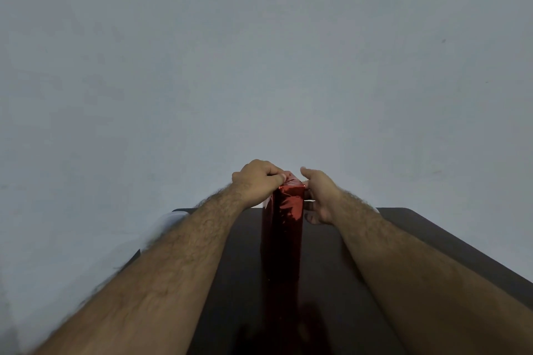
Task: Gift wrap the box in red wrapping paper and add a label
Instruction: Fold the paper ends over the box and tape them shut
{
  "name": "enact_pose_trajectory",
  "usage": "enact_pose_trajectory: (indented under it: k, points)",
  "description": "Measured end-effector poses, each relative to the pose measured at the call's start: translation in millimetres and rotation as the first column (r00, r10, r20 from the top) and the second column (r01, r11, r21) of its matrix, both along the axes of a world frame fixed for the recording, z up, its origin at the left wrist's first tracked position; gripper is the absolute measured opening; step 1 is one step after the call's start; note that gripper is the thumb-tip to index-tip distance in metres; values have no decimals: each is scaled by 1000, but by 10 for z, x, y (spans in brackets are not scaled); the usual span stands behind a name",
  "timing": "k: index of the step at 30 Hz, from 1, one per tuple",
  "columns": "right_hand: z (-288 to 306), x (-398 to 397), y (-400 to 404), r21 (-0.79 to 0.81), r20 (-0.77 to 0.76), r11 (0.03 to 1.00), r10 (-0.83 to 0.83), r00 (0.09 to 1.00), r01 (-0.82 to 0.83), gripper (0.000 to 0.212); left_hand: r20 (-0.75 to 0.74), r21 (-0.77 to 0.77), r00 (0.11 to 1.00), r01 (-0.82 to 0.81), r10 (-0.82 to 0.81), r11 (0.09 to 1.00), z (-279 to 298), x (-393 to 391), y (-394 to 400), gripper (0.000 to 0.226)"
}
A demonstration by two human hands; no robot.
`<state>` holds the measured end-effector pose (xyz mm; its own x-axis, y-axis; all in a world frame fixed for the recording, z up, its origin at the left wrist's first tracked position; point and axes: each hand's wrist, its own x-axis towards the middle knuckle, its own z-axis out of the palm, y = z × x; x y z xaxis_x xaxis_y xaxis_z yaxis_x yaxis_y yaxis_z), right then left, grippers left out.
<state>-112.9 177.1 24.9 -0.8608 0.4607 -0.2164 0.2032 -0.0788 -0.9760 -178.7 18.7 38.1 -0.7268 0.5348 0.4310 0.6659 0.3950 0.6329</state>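
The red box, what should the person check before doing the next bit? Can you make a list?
1. Box standing upright on the table: ok.
2. Red paper covering the sides facing us: ok.
3. Left hand pressing the top fold down: ok.
4. Right hand steadying the box's side: ok, fingers rest against it.
5. Top flap taped shut: cannot tell, the hands hide it.
6. Label and tape within reach: cannot tell, neither shows in the picture.
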Motion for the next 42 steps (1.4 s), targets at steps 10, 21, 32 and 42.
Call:
enact_pose_trajectory:
  k: [10, 21, 32, 42]
  points:
    - [90, 183, -23, 2, -3, 1000, 19, 1000, -19, 17, -23, -47, 999, -25, 24, 999, 53, 69, 34, 30]
    - [170, 160, -102, -31, 45, 999, -9, 999, 10, 15, -39, -61, 998, -53, 50, 997, 73, 20, 39, 26]
    - [144, 202, 68, 332, -157, 937, -55, 986, 105, 18, -31, -84, 999, -40, 37, 996, 83, 55, 63, 21]
    - [90, 345, 12, 656, -312, 719, -20, 950, 230, 36, 343, 429, 881, 162, -327, 889, -52, 259, -17, 43]
